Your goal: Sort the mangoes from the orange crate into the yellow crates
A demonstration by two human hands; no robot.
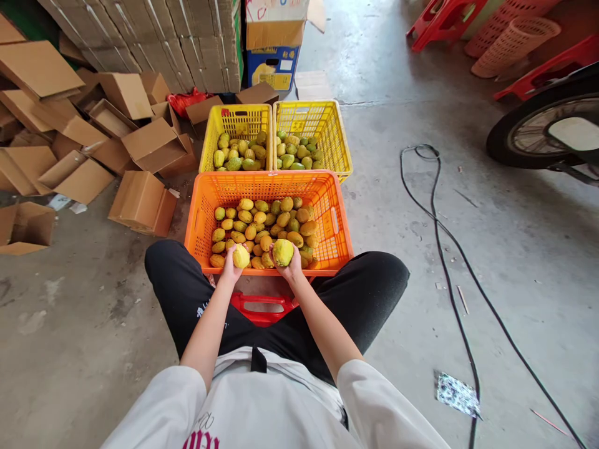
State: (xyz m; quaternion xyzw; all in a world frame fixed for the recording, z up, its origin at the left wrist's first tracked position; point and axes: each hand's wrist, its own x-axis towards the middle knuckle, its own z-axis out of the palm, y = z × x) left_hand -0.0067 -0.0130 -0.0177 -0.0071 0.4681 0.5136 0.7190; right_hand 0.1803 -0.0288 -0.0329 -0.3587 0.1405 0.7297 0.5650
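The left fruit (241,256) and right fruit (283,252) are above the near side of the orange crate (234,176). The left hand (231,267) and right hand (293,268) each grasp one. Apply light pressure to avoid bruising; hold both low over the pile (260,218), clear of the rim. Yellow crates (345,146) stand beyond.

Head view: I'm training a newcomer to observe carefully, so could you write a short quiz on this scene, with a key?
1. True or false: the left hand is empty.
2. How many yellow crates stand beyond the orange crate? (a) one (b) two (c) three
3. Fill in (colour and thing): the right hand holds a ____.

Key: 1. False: it holds a yellow fruit. 2. b. 3. greenish-yellow fruit.
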